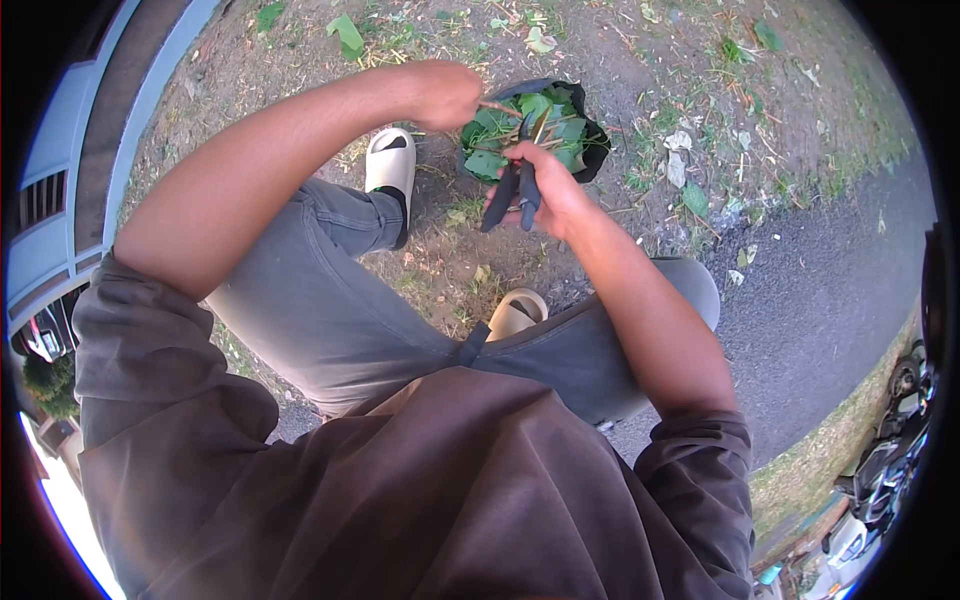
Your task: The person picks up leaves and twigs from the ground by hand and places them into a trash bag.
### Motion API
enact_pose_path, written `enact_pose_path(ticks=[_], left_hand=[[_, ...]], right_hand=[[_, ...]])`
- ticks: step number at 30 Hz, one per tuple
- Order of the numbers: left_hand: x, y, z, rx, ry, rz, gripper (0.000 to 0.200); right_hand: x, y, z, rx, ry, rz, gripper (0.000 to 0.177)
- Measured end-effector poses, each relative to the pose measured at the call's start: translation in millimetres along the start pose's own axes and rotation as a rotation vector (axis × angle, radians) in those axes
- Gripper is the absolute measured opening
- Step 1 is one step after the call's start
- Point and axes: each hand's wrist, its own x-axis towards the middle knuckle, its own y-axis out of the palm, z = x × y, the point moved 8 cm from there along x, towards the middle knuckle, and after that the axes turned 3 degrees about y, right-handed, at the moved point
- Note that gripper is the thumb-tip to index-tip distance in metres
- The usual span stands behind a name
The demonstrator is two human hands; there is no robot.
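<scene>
A dark bag (598, 148) stands on the ground ahead of me, filled with cut green leaves (488, 132) and thin stems. My left hand (446, 96) is closed at the bag's left rim, around a thin brownish stem (500, 107) that points in over the leaves. Over the near side of the bag, my right hand (552, 190) holds pruning shears (527, 190) by their dark handles, the blades pointing away from me above the leaves. The fingers under the handles are partly hidden.
My feet in pale slides (391, 158) are on either side below the bag. Dry soil (640, 60) with scattered leaves and grass surrounds it. Asphalt (810, 290) lies to the right, with parked motorcycles (880, 460) beyond. A light blue structure (100, 150) borders the left.
</scene>
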Motion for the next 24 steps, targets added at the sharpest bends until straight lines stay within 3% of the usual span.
enact_pose_path(ticks=[2, 4, 6, 11, 16, 24], left_hand=[[-3.2, 0.6, 6.3, 0.007, 0.001, -0.027, 0.025], [-9.9, -17.3, 1.1, -0.118, 0.07, -0.187, 0.025], [-11.4, -18.3, -3.4, -0.223, 0.084, -0.146, 0.025], [-7.6, -8.1, -14.8, -0.356, 0.178, -0.137, 0.025], [-17.2, -12.0, -28.1, -0.311, 0.04, 0.041, 0.025], [-6.0, 3.0, -27.1, -0.268, 0.156, -0.06, 0.024]], right_hand=[[-1.4, 9.4, -4.3, -0.072, 0.004, 0.045, 0.033], [0.7, 12.1, -8.3, -0.077, 0.016, 0.073, 0.034], [2.0, 15.3, -13.1, -0.084, 0.028, 0.102, 0.034], [0.3, 19.8, 9.3, -0.235, -0.224, 0.113, 0.031], [-5.5, 14.0, 15.0, -0.193, -0.224, 0.088, 0.032], [-7.6, 5.9, 1.4, -0.133, -0.094, -0.01, 0.037]])
